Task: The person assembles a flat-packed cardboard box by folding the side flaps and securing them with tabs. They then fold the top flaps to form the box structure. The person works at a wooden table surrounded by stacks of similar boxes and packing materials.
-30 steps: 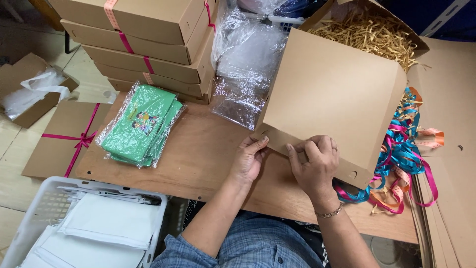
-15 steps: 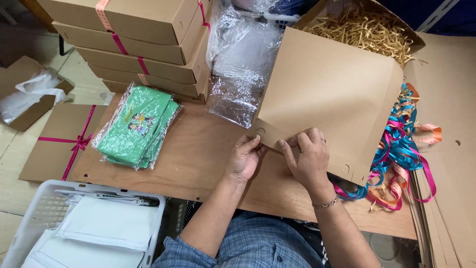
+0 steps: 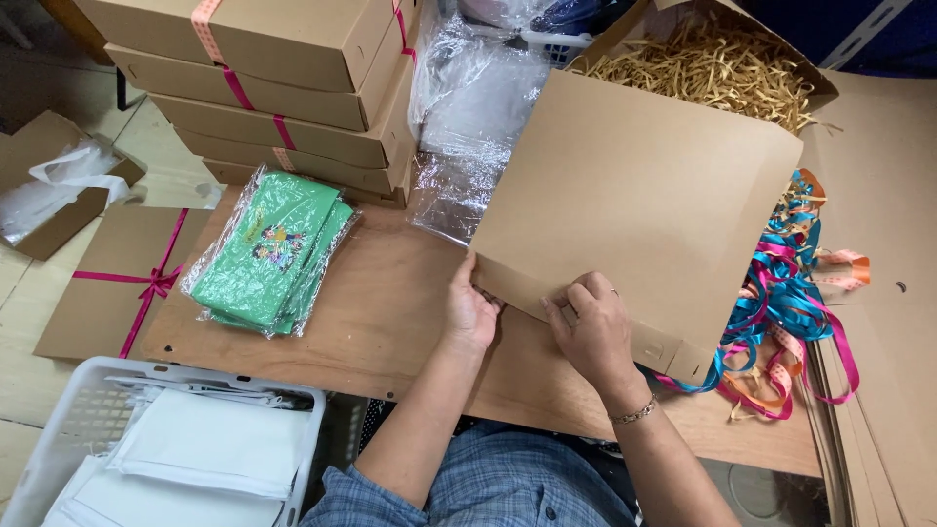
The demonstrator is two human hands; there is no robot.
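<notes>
Box in hand: you hold a flat brown cardboard box [image 3: 634, 205], tilted up on the wooden table [image 3: 390, 322], its lower edge near you.
Left hand: your left hand [image 3: 470, 310] clasps the box's lower left corner, fingers [image 3: 467, 283] curled shut around the edge.
Right hand: your right hand [image 3: 590, 327] presses on the folded flap along the lower edge, fingers bent and closed down on the cardboard.
Open carton: behind the box, a brown carton [image 3: 722, 54] holds shredded straw-coloured paper filling.
White basket: at lower left, a white plastic basket [image 3: 59, 429] holds folded white cloth pieces.
Small open box: on the floor at far left, a small brown box [image 3: 49, 229] holds crumpled white plastic.
Stack: brown closed boxes tied with pink ribbon [image 3: 264, 88] are piled at the table's far left.
Green packs: green printed items in clear plastic bags [image 3: 268, 254] lie left of your hands, well apart from the box.
Clear wrap: crinkled clear plastic sheets [image 3: 468, 127] lie between the stack and your box.
Ribbons: a tangle of blue, pink and orange ribbons [image 3: 791, 312] sits just right of the box.
Floor: a flat brown box with a pink bow [image 3: 117, 283] lies beside the table.
</notes>
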